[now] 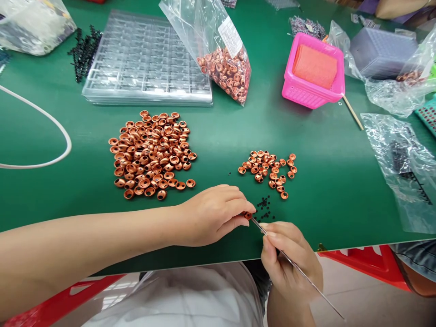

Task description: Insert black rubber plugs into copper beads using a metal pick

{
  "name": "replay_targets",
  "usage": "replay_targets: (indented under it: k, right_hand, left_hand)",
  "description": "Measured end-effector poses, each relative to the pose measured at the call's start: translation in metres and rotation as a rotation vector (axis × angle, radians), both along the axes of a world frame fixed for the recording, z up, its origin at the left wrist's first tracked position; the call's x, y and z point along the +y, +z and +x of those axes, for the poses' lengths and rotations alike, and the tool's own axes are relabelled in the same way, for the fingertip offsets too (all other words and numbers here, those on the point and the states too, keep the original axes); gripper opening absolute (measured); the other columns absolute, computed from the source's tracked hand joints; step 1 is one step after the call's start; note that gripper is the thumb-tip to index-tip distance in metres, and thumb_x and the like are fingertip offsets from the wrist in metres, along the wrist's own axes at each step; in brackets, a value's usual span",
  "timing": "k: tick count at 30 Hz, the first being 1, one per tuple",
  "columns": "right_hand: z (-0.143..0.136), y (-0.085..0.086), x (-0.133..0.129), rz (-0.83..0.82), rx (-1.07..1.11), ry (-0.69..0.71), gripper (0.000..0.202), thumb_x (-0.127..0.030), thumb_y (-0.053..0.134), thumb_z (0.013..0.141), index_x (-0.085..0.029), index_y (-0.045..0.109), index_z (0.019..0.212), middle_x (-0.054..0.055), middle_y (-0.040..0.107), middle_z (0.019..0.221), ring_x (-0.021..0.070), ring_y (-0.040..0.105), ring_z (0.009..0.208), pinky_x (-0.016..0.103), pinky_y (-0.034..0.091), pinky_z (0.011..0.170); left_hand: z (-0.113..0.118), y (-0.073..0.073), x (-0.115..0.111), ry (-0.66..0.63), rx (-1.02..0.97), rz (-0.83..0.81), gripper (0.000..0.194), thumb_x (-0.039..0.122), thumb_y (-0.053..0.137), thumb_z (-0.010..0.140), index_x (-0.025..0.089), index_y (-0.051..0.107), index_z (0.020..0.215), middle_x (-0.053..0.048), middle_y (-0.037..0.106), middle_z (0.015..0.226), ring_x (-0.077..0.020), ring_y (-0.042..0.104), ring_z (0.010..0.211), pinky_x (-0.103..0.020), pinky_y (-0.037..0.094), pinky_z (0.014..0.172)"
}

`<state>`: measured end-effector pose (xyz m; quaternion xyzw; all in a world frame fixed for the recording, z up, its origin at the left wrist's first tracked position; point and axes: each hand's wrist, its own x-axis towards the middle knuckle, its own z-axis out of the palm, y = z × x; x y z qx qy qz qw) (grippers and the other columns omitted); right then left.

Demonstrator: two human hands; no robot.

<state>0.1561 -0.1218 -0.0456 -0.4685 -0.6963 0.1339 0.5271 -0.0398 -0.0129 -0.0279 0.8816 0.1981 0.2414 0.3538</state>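
Observation:
Between the thumb and fingers of my left hand [218,215] is a small copper-coloured cup-shaped piece [247,215]. My right hand [292,259] pinches a thin metal rod [301,272], like a needle or tweezers, whose upper end touches that piece. Just beyond the fingertips lie several tiny black parts [264,204]. A smaller group of copper pieces [269,169] is spread out past them. To the left sits a large heap of the same copper pieces [151,152], many with a dark hole showing.
At the back are stacked clear plastic trays [143,59], black sprues [85,52] and a clear bag of copper pieces [226,68]. A pink basket [313,97] holds an orange cloth. Plastic bags [398,168] lie at right; a white cable [56,122] loops at left on the green table [218,131].

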Motion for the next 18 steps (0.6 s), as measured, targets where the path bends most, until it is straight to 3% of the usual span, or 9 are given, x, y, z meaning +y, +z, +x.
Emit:
replay_targets:
  k: [18]
  right_hand:
    - [-0.0002,0.0007,0.0012,0.005,0.019,-0.028,0.044,0.007,0.063,0.078,-0.018,0.065,0.114,0.007,0.074,0.1,0.0186,0.072,0.088,0.034,0.062,0.069]
  left_hand:
    - [0.0004,0.0008,0.0007,-0.001,-0.023,-0.041,0.011,0.017,0.055,0.099,0.015,0.061,0.107,-0.006,0.07,0.092,-0.0174,0.06,0.084,-0.029,0.049,0.08]
